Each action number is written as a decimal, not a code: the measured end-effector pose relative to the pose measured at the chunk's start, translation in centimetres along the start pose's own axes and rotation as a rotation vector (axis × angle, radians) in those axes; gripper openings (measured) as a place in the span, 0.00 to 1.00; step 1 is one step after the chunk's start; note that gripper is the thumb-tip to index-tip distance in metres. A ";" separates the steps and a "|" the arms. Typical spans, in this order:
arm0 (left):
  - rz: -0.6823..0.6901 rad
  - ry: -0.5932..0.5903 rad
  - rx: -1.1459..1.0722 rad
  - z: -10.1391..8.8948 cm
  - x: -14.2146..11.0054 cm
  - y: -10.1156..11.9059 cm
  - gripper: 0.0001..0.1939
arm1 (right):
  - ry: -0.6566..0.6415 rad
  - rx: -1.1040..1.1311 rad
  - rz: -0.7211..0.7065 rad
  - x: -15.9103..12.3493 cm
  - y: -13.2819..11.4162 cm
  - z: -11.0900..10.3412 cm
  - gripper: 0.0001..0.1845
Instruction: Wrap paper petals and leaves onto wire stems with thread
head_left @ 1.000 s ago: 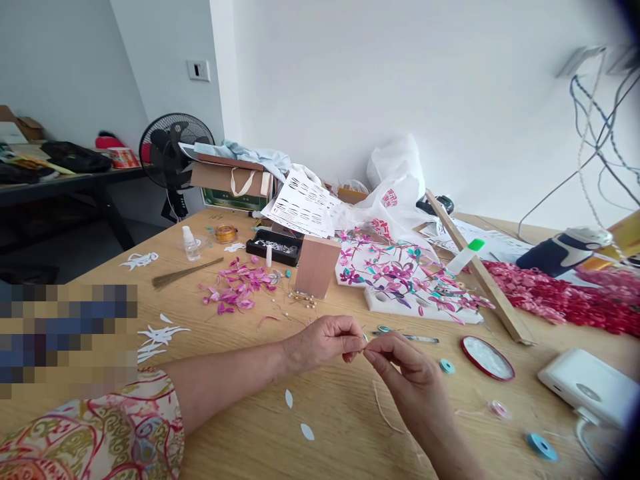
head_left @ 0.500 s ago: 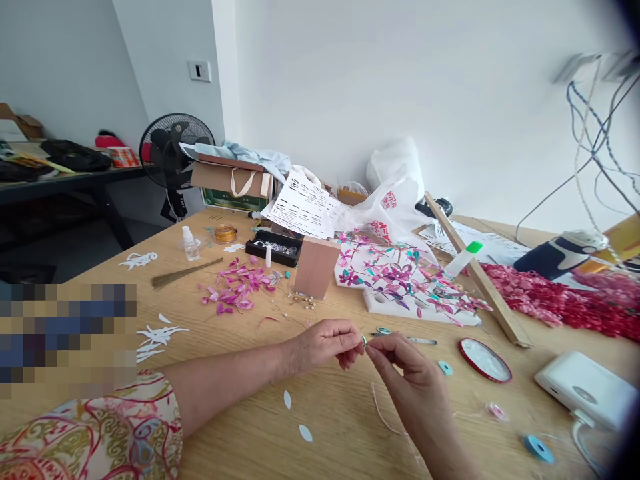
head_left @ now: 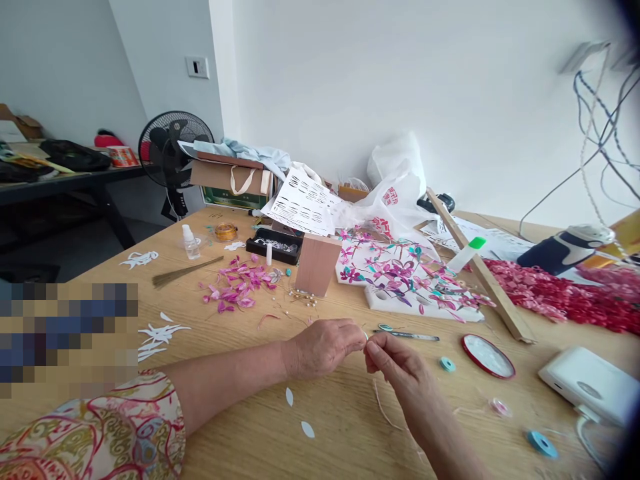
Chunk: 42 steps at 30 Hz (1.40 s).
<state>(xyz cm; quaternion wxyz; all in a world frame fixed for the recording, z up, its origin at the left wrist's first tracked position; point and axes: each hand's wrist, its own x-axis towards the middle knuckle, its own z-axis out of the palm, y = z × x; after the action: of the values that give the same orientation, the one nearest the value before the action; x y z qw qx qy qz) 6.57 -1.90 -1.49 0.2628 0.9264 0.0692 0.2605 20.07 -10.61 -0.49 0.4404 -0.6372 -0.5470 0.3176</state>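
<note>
My left hand (head_left: 327, 345) is closed in a pinch over the middle of the table, its back turned up. Against its fingertips, my right hand (head_left: 397, 360) pinches too. Between them a sliver of a small green-edged piece (head_left: 366, 337) shows, mostly hidden by the fingers. Just behind my right hand lie a teal leaf-shaped piece (head_left: 385, 327) and tweezers (head_left: 417, 336). A pale thread (head_left: 383, 407) trails on the table below my right hand. Two white paper petals (head_left: 289, 397) lie in front of my left forearm.
Pink petals (head_left: 240, 283), pearl-tipped stems (head_left: 305, 298) and an upright wooden block (head_left: 317, 265) stand or lie beyond my hands. Purple flowers (head_left: 405, 273) rest on white foam. Rightward are a thread spool (head_left: 447, 364), a red-rimmed round dish (head_left: 489, 356), a white device (head_left: 590, 383) and a wooden bar (head_left: 480, 270).
My left fingers have drawn in and the hand has rolled palm-down. My right fingers have curled closer together, so less of the small piece shows. The view has shifted slightly.
</note>
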 end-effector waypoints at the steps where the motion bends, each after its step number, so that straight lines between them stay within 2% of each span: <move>1: 0.014 0.001 0.019 0.1 0.0 0.0 0.13 | -0.005 0.009 0.009 0.0 0.0 0.0 0.16; 6: 0.005 -0.001 0.028 0.1 0.0 0.0 0.12 | -0.037 0.002 0.026 -0.1 0.0 -0.1 0.14; 15: -0.183 -0.013 -0.185 0.1 0.1 0.4 0.11 | 0.029 -0.102 -0.050 0.1 0.4 0.1 0.12; 19: -0.232 0.004 -0.286 0.1 0.1 0.5 0.11 | 0.048 -0.210 -0.140 -0.1 0.2 0.0 0.10; 22: -0.267 0.021 -0.357 0.1 0.1 0.4 0.12 | 0.115 -0.326 -0.242 -0.3 0.2 0.0 0.07; 25: -0.338 0.011 -0.508 0.5 0.1 0.1 0.13 | 0.171 -0.462 -0.399 -0.5 0.3 -0.1 0.05; 28: -0.382 -0.004 -0.677 0.9 0.0 -0.5 0.16 | 0.174 -0.573 -0.506 -0.5 0.5 -0.1 0.07; 32: -0.419 -0.044 -0.801 1.1 0.1 -0.8 0.20 | 0.111 -0.696 -0.506 -0.4 0.5 -0.3 0.09; 37: -0.540 -0.073 -0.967 0.6 0.4 -0.2 0.21 | 0.058 -0.773 -0.549 -0.4 0.5 -0.5 0.13; 42: -0.601 -0.056 -1.044 0.3 0.6 0.3 0.19 | 0.136 -0.699 -0.516 -0.4 0.7 -0.4 0.08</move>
<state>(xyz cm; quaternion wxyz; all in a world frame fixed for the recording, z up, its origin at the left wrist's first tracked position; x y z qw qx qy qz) 7.19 -2.13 -1.26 0.7468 0.6212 0.1842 0.1500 20.64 -11.13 -1.01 0.2982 -0.6098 -0.7326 -0.0497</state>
